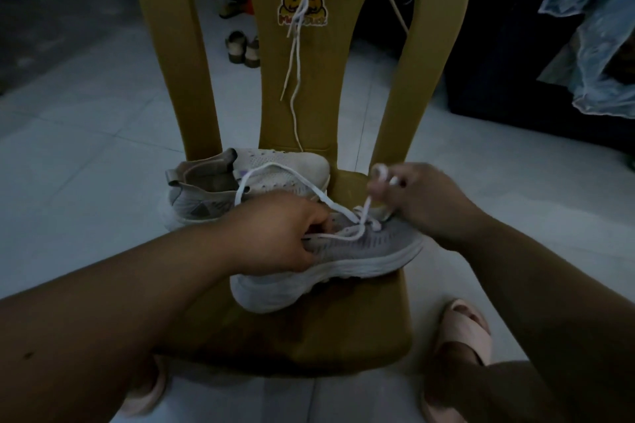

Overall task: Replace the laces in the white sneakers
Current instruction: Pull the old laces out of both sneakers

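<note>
both bare forearms reach in over the front edge of the chair [350, 336] seat. left hand [285, 233] curls its fingers into the upper of the near sneaker [360, 251], gripping it at the eyelet rows; right hand [422, 203] pinches the white lace [292, 173], a looped end held up above the toe. that lace crosses the eyelets and arcs back over the second sneaker [275, 165], which lies at the rear of the seat against the backrest, heel to the left. a spare lace [295, 79] hangs down the chair's middle slat across a duck sticker [302, 0]. pink slippers [467, 326] flank the seat's front; sandals [244, 48] sit on the floor behind the chair
</note>
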Tool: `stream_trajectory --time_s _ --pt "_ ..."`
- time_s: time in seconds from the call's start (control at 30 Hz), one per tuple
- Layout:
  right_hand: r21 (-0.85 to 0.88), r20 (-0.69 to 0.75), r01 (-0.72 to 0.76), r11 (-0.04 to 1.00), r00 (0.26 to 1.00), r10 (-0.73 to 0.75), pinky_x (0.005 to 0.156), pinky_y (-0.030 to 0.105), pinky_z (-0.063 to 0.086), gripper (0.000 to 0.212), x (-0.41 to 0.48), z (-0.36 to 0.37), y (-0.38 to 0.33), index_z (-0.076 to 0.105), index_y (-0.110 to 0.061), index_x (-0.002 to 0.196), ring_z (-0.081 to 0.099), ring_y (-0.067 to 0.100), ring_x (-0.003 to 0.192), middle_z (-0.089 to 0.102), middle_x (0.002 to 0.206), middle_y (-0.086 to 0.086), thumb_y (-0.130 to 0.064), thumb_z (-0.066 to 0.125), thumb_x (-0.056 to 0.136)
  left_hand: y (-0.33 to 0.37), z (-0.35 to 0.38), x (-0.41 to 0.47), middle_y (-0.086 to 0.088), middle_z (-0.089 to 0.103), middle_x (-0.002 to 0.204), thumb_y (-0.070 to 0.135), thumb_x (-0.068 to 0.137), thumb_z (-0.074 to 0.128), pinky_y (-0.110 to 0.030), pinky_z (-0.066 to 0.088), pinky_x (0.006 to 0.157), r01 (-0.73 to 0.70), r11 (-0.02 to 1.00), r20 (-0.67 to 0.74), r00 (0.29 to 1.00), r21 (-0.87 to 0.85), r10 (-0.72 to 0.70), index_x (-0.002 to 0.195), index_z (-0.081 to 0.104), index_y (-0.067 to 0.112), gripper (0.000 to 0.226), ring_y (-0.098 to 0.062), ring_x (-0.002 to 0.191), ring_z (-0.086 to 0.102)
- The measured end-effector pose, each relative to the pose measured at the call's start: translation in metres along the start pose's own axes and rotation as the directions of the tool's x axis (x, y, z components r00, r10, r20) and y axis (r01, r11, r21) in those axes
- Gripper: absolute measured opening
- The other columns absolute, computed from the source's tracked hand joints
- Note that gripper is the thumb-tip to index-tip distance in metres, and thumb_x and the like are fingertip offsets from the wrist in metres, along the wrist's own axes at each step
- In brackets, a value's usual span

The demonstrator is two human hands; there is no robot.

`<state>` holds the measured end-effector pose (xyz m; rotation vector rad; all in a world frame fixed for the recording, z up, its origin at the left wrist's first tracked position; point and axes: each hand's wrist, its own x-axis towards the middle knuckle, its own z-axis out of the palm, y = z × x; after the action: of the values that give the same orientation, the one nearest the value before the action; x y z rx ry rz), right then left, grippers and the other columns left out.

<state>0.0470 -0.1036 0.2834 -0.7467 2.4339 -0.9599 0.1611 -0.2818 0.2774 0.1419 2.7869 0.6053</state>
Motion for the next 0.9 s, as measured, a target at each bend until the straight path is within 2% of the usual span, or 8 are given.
stream_trajectory --time_s 0.1,0.2,0.27,0.37,0.43,0.5,0.77,0.9 --pt "0.511 -0.308 -0.011 0.859 0.931 0.195 0.088 0.037 0.049 0.018 0.003 -0.014 -0.002 0.063 -0.024 0.09 0.061 0.009 0.093 0.065 0.096 -0.001 -0.034 0.049 0.096 0.001 0.0 -0.001 0.014 0.061 0.087 0.029 0.081 0.068 -0.023 0.051 0.066 0.006 1.0 0.024 1.0 -0.007 -0.006 0.106 0.06 0.035 0.028 -0.002 0.077 0.056" --pt "0.383 -0.409 0.005 0.924 0.898 0.165 0.087 0.039 0.05 0.011 0.004 -0.026 -0.002 0.059 -0.029 0.087 0.06 0.011 0.093 0.063 0.094 -0.002 -0.032 0.052 0.095 0.002 0.002 -0.002 0.014 0.061 0.087 0.028 0.08 0.067 -0.028 0.054 0.067 0.012 1.0 0.016 1.0 0.01 -0.012 0.108 0.06 0.035 0.029 -0.002 0.076 0.056" --pt "0.14 -0.319 0.047 0.989 0.948 0.0 0.076 0.024 0.05 0.012 0.001 -0.024 -0.005 0.053 -0.032 0.092 0.058 0.007 0.089 0.059 0.096 -0.007 -0.025 0.062 0.089 0.002 0.003 -0.003 0.012 0.062 0.089 0.028 0.08 0.067 -0.031 0.055 0.069 0.013 1.0 0.005 1.0 0.016 -0.013 0.109 0.06 0.034 0.03 -0.003 0.077 0.057" --pt "-0.149 0.054 0.128 0.98 0.991 -0.121 0.062 0.008 0.041 0.024 -0.005 -0.012 -0.008 0.051 -0.038 0.099 0.055 0.0 0.086 0.055 0.102 -0.015 -0.028 0.067 0.085 0.004 0.004 -0.003 0.01 0.063 0.091 0.028 0.081 0.065 -0.033 0.055 0.069 0.018 0.999 0.002 1.0 0.035 -0.018 0.111 0.06 0.032 0.031 -0.006 0.078 0.058" --pt "-0.3 0.333 0.18 0.937 0.94 -0.074 0.068 0.009 0.037 0.022 -0.006 -0.003 -0.007 0.062 -0.036 0.109 0.053 0.002 0.095 0.054 0.107 -0.015 -0.04 0.06 0.088 0.005 0.004 -0.002 0.009 0.063 0.091 0.028 0.082 0.064 -0.031 0.054 0.067 0.028 0.998 -0.003 1.0 0.048 -0.028 0.112 0.059 0.033 0.031 -0.006 0.077 0.057" --pt "-0.322 0.413 0.171 0.931 0.911 -0.024 0.072 0.017 0.036 0.024 -0.004 0.001 -0.003 0.066 -0.036 0.109 0.052 0.0 0.091 0.055 0.099 -0.021 -0.043 0.059 0.088 0.005 0.004 -0.001 0.009 0.062 0.09 0.028 0.082 0.064 -0.031 0.054 0.068 0.037 0.998 -0.011 0.999 0.056 -0.036 0.111 0.059 0.033 0.029 -0.007 0.077 0.057" --pt "-0.177 0.3 0.077 0.981 0.954 -0.021 0.055 0.013 0.04 0.012 0.0 0.002 0.001 0.068 -0.024 0.078 0.054 -0.001 0.063 0.065 0.076 -0.005 -0.036 0.072 0.079 0.004 0.004 -0.003 0.014 0.062 0.095 0.029 0.082 0.065 -0.028 0.054 0.07 0.004 1.0 -0.008 1.0 0.029 -0.004 0.109 0.06 0.035 0.028 -0.003 0.079 0.056" --pt "0.318 -0.13 -0.094 0.943 0.981 0.142 0.066 0.021 0.043 0.015 0.002 -0.018 0.001 0.065 -0.015 0.088 0.061 0.011 0.083 0.067 0.087 -0.001 -0.027 0.058 0.091 0.003 0.007 -0.004 0.015 0.059 0.083 0.03 0.082 0.064 -0.021 0.047 0.062 -0.025 0.998 -0.01 1.0 0.056 0.026 0.101 0.062 0.035 0.019 -0.001 0.072 0.053"
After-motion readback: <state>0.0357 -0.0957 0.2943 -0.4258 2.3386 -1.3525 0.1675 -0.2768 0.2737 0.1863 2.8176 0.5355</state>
